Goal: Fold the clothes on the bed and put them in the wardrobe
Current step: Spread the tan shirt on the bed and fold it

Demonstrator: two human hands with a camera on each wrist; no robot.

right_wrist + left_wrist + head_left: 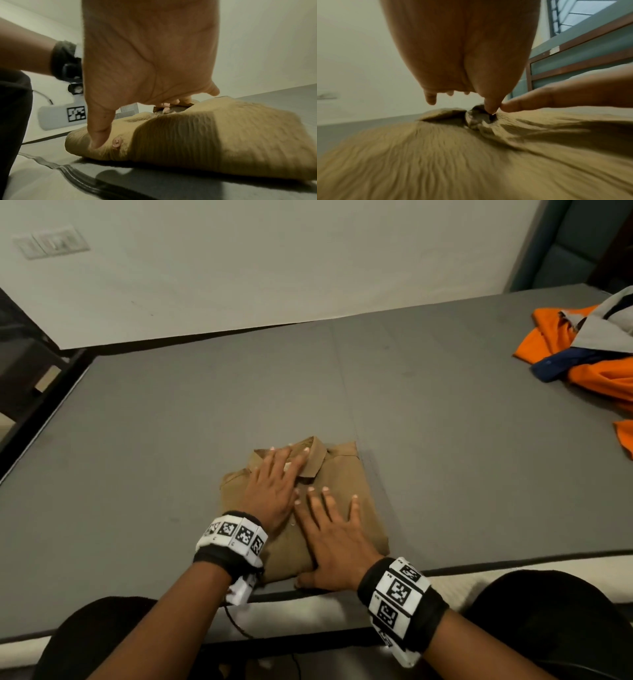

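Pressing flat on a folded tan shirt [346, 484], both hands lie palm-down with fingers straight and spread, gripping nothing. The left hand [274, 491] covers the shirt's far-left part, its fingertips reaching the collar [313, 457]. The right hand [334, 542] rests just beside it on the nearer half, its fingertips close to the left thumb; the right thumb sits at the shirt's near edge. In the left wrist view the left hand [462, 47] hangs over the tan cloth [471, 162], its thumb tip down beside the collar opening, and 1 finger of the right hand [530, 100] comes in from the right to meet it. In the right wrist view the right hand [149, 54] is stretched over the shirt [205, 135], the thumb pushing into the near fold next to a small button [117, 141].

The shirt lies under both palms on the grey bed [171, 422], close to the near edge of the mattress. Well beyond the right hand, to the far right, an unfolded heap of orange, grey and blue clothes [589, 361] lies on the same surface. Each wrist carries a black band with black-and-white square markers [397, 590].
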